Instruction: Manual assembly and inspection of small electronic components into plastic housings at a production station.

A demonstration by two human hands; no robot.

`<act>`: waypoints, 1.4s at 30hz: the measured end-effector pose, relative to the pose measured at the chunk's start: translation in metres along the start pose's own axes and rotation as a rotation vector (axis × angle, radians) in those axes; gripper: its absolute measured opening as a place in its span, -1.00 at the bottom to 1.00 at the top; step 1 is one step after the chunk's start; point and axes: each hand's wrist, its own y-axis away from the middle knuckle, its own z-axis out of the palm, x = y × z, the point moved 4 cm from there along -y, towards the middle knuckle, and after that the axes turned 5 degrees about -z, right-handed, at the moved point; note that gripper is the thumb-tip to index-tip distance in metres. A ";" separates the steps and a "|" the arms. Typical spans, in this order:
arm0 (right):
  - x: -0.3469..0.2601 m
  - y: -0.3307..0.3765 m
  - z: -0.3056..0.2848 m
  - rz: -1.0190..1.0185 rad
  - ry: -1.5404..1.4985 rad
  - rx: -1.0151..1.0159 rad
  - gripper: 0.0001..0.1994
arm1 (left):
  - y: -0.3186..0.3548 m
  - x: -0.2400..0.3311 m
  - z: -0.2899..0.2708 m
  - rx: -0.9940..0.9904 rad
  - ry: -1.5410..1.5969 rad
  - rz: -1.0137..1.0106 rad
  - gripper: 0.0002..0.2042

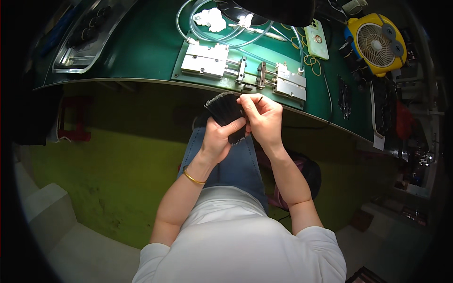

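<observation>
My left hand (pixel 218 137) grips closed a fanned bundle of thin black strips (pixel 225 109); my right hand (pixel 264 115) pinches one strip, separating it, gently I think.

The lower part of the fanned bundle of thin black strips (pixel 225 111) is covered by the left hand (pixel 218 137). What is pinched in the right hand (pixel 264 118) is too small to be told. The silver metal tray (pixel 85 45) is blurred at the rim
</observation>
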 end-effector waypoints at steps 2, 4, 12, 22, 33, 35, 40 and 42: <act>0.003 0.001 -0.002 -0.091 0.091 0.036 -0.84 | 0.000 -0.003 0.001 0.046 0.012 -0.008 -0.84; 0.006 0.001 -0.004 -0.134 0.136 0.055 -0.84 | 0.000 -0.004 0.000 0.070 0.017 -0.015 -0.84; 0.006 -0.001 -0.006 -0.183 0.213 0.063 -0.84 | -0.002 -0.005 0.000 0.040 -0.031 -0.003 -0.84; 0.012 -0.004 -0.003 0.034 -0.069 0.107 -0.81 | -0.010 -0.014 -0.005 -0.087 0.106 -0.007 -0.89; 0.018 -0.005 -0.004 0.048 -0.145 0.132 -0.81 | -0.010 -0.014 -0.007 -0.058 0.133 -0.031 -0.86; 0.018 -0.006 -0.004 0.045 -0.155 0.133 -0.81 | -0.011 -0.013 -0.007 -0.058 0.134 -0.033 -0.85; 0.015 -0.006 -0.004 0.053 -0.171 0.147 -0.79 | -0.011 -0.012 -0.006 -0.058 0.123 -0.032 -0.84; 0.015 -0.007 -0.005 0.059 -0.178 0.138 -0.80 | -0.012 -0.012 -0.005 -0.071 0.097 -0.029 -0.84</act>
